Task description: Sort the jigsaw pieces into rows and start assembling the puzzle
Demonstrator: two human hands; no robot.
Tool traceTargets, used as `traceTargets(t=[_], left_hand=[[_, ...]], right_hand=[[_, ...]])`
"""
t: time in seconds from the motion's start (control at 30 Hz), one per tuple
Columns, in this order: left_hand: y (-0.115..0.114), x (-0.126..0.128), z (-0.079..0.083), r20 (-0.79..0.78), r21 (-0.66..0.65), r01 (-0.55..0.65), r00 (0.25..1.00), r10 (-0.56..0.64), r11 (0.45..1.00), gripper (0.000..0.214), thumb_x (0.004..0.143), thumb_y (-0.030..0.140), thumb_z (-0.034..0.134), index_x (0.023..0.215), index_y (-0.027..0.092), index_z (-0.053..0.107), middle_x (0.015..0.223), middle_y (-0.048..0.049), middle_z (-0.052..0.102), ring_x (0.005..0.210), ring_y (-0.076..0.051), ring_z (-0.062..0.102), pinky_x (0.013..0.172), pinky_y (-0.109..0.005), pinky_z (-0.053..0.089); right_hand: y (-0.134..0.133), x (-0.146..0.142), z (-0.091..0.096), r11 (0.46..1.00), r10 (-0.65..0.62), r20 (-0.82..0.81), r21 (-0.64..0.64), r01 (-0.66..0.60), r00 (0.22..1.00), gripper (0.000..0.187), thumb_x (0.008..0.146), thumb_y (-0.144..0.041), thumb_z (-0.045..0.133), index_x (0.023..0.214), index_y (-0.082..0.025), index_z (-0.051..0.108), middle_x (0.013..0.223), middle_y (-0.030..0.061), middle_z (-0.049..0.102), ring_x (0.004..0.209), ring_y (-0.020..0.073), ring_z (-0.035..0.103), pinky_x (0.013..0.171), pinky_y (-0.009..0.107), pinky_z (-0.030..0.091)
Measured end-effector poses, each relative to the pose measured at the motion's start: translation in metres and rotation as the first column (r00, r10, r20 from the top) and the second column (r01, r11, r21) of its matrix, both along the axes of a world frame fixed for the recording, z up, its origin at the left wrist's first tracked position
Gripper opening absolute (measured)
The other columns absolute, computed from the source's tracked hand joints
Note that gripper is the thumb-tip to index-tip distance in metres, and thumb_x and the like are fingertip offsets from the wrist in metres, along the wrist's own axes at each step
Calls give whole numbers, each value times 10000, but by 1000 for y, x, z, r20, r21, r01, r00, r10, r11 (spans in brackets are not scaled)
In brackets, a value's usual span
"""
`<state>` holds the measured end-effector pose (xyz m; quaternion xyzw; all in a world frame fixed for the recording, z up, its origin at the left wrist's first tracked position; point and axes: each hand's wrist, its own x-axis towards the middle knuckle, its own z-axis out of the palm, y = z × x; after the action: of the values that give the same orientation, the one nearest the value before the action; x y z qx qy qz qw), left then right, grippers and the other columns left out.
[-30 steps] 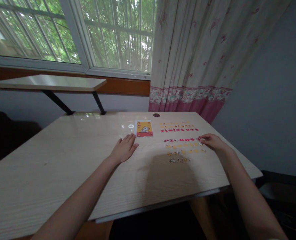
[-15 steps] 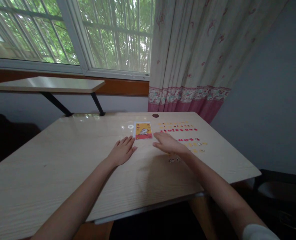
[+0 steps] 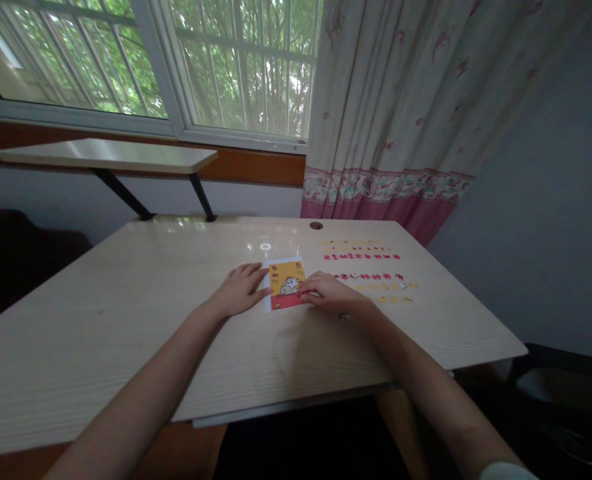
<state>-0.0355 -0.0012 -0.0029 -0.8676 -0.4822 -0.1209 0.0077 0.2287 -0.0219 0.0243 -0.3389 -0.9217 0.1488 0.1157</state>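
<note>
A small picture card, orange and red with a white cartoon animal, lies flat on the pale wooden table. My left hand rests flat on the table, fingers apart, its fingertips at the card's left edge. My right hand has curled fingers gripping the card's right edge. Just right of that hand lie rows of small puzzle pieces: a red row, a second red row and yellow pieces. My right wrist hides some of the nearer pieces.
A round cable hole sits near the table's far edge. Behind the table are a wall shelf on black brackets, a barred window and a flowered curtain. The table's right edge drops off near a grey wall.
My right hand left the pieces on the right, crossed to the card and drew it nearer to me. My left hand stayed put and now meets the card's left edge.
</note>
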Motion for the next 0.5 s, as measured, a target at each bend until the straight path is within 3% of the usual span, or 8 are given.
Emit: traceTargets(t=[0.13, 0.23, 0.33, 0.5], left_hand=[[-1, 0, -1, -53, -48, -16, 998, 13, 999, 631, 825, 619, 329, 1289, 205, 435, 1356, -134, 422, 1219, -297, 395, 977, -453, 330], [-1, -1, 2, -65, -73, -2, 998, -3, 997, 686, 801, 666, 323, 1300, 207, 430, 1372, -147, 401, 1230, -312, 380, 984, -461, 312], [-2, -1, 2, -68, -93, 10, 998, -16, 996, 714, 787, 690, 319, 1318, 222, 413, 1389, -148, 378, 1249, -325, 354, 992, -471, 292], [-5, -1, 2, -64, -114, -2, 998, -5, 994, 702, 797, 689, 297, 1348, 261, 373, 1418, -126, 345, 1274, -341, 313, 999, -496, 262]], right_hand=[[2, 0, -4, 996, -67, -3, 60, 67, 998, 298, 866, -341, 483, 1089, -205, 626, 1091, 62, 629, 1066, 195, 497, 949, 349, 348], [2, 5, -5, 984, -151, 21, 102, 148, 988, 506, 805, -505, 525, 1218, -213, 543, 1267, 84, 516, 1180, 238, 394, 1003, 395, 293], [2, 11, -3, 984, -168, 65, 69, 164, 984, 698, 728, -623, 542, 1297, -227, 465, 1372, 77, 410, 1241, 260, 322, 1049, 408, 235], [2, 14, -1, 977, -207, 144, -15, 211, 968, 859, 628, -693, 580, 1337, -238, 413, 1432, 80, 320, 1292, 318, 237, 1065, 460, 186]])
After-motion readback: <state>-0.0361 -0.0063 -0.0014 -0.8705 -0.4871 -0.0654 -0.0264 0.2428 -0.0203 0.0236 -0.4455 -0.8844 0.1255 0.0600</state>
